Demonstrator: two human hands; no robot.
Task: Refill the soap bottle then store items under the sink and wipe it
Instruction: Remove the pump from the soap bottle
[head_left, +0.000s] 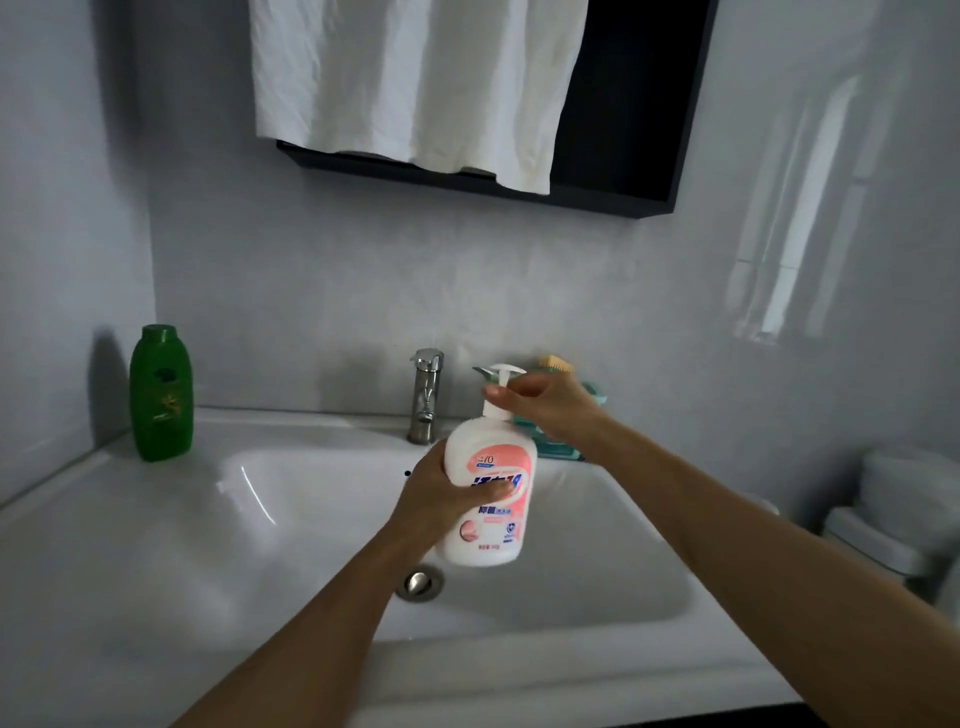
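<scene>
**Spotter:** What's the step, and how do you want to run it?

**Operator:** Getting the top off, I judge. From the left: the green bottle (161, 395) stands upright on the back corner of the sink (156, 545), well apart from both hands. I can't tell whether it's the refill. The soap bottle (493, 525) is in the air over the basin, above the drain (420, 583) and just in front of the tap (426, 397). I want the body held dead steady and all the turning done at the neck. I'd also twist at the collar rather than the spout, so the pump (501, 371) doesn't squirt. Working over the basin means any drip lands where I'll wipe anyway.

**Spotter:** And the grips?

**Operator:** My left hand (441, 499) is wrapped round the bottle's middle, thumb across the pink label and fingers hidden behind. That's a full closed hold, carrying the whole weight. My right hand (540, 410) is curled at the pump's neck just under the spout, thumb in front and fingers behind it. It looks like a pinch. How tight it is, I can't tell.

**Spotter:** Anything close by on the right?

**Operator:** A teal soap dish (558, 449) sits just behind my right wrist, so I'd keep the elbow up.
</scene>
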